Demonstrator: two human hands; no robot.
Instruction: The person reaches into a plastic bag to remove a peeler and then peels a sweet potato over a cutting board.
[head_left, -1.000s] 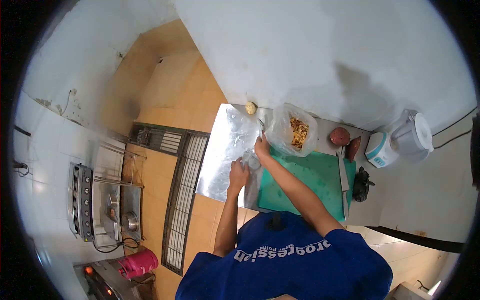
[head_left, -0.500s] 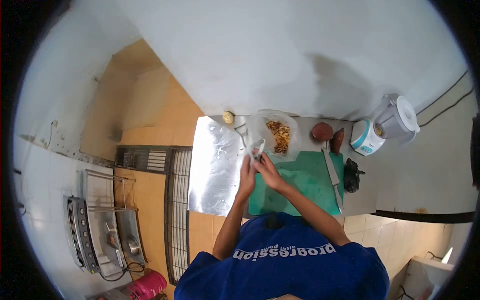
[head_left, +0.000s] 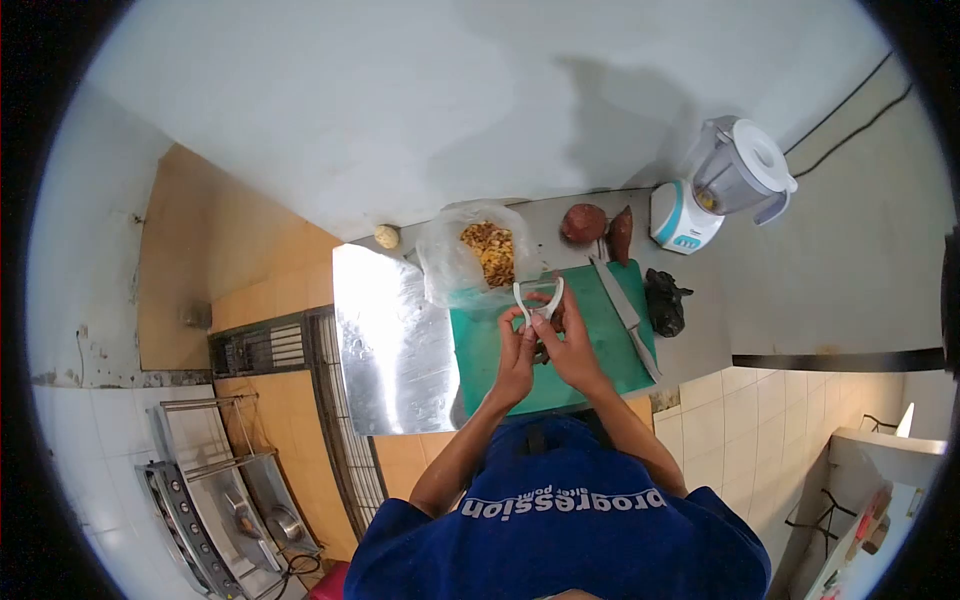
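Over the green cutting board (head_left: 490,370), both hands hold a white Y-shaped peeler (head_left: 541,312), its forked head pointing away from me. My left hand (head_left: 514,365) grips it from the left, fingers curled. My right hand (head_left: 572,352) closes around it from the right, thumb near the handle, which the fingers mostly hide. Just beyond the hands, a clear plastic bag (head_left: 440,255) lies open with brown and yellow chopped pieces (head_left: 490,252) in it. A large knife (head_left: 622,305) rests along the right side of the board.
Two reddish-brown roots, one round (head_left: 583,224) and one long (head_left: 620,235), sit by the wall. Right of the board is a knotted black bag (head_left: 666,302); a blender (head_left: 690,215) stands behind it. A shiny metal sheet (head_left: 390,340) and a small pale round item (head_left: 387,236) are leftward.
My hands have moved right, from beside the plastic bag to over the cutting board, with the peeler now turned fork-outward. The camera view has shifted as well.
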